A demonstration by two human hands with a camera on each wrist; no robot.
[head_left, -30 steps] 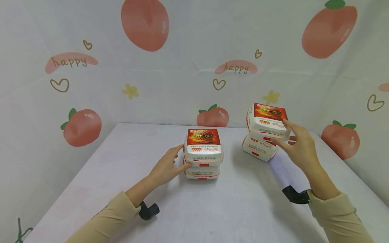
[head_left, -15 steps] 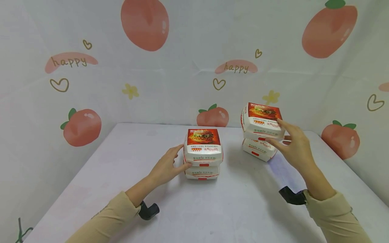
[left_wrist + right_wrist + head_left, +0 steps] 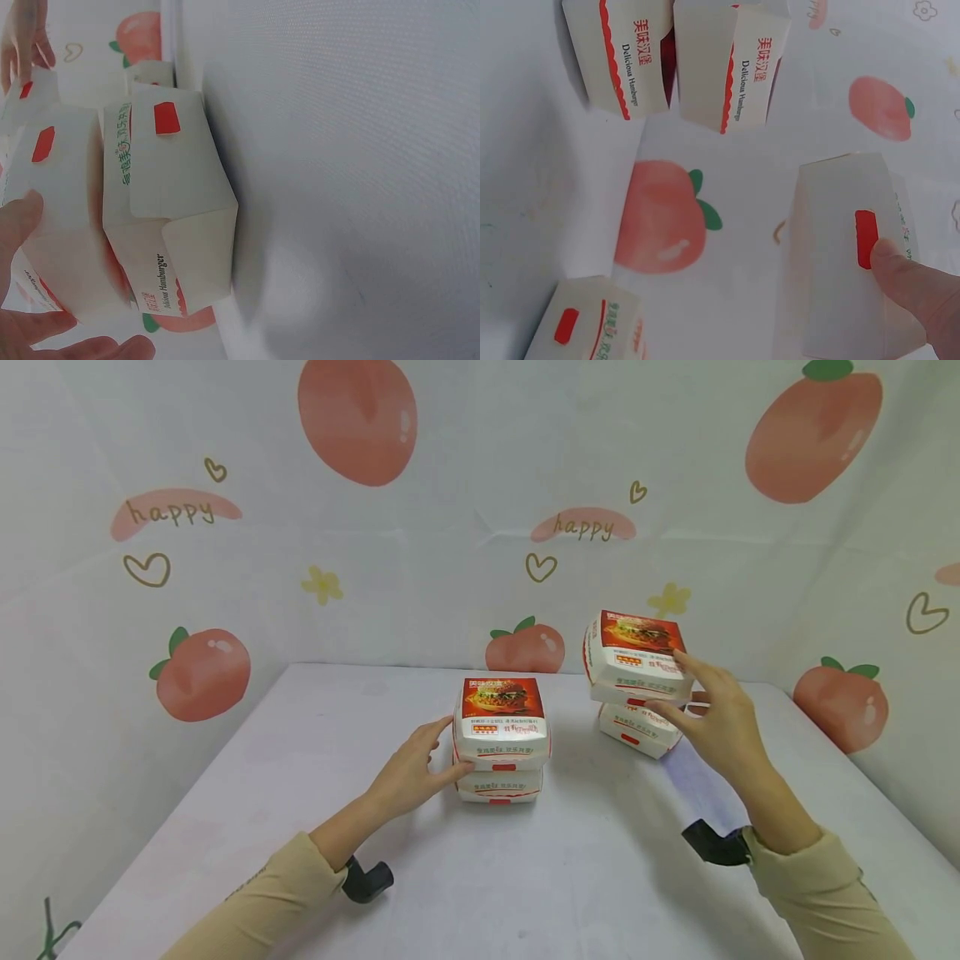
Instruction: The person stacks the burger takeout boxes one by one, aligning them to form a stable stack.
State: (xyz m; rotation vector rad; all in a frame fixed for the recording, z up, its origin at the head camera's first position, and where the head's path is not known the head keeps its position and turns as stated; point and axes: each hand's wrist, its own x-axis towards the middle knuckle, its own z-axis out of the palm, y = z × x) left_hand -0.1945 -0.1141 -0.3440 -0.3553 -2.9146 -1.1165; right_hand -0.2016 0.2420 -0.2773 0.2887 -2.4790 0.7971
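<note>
Two white-and-red hamburger boxes form a stack at mid-table, the upper box (image 3: 501,747) sitting squarely on the lower box (image 3: 498,788). My left hand (image 3: 408,772) grips the upper one at its left side, thumb at the front edge and fingers behind. Further right, my right hand (image 3: 720,718) holds another hamburger box (image 3: 637,664) by its right end, its thumb (image 3: 907,277) beside the red front tab. This box is raised and slightly turned. A fourth-looking hamburger box (image 3: 639,732) rests on the table, overlapped by the raised one in the head view; a gap separates them in the right wrist view.
A white cloth (image 3: 420,568) printed with peaches, hearts and "happy" hangs behind the white table (image 3: 540,885). Black wrist-worn pieces (image 3: 367,882) stick out near both cuffs. A green stem-like thing (image 3: 51,935) shows at the lower left.
My right hand has carried its hamburger box a short way left. The left hand, the stack and the lone box on the table stay where they were.
</note>
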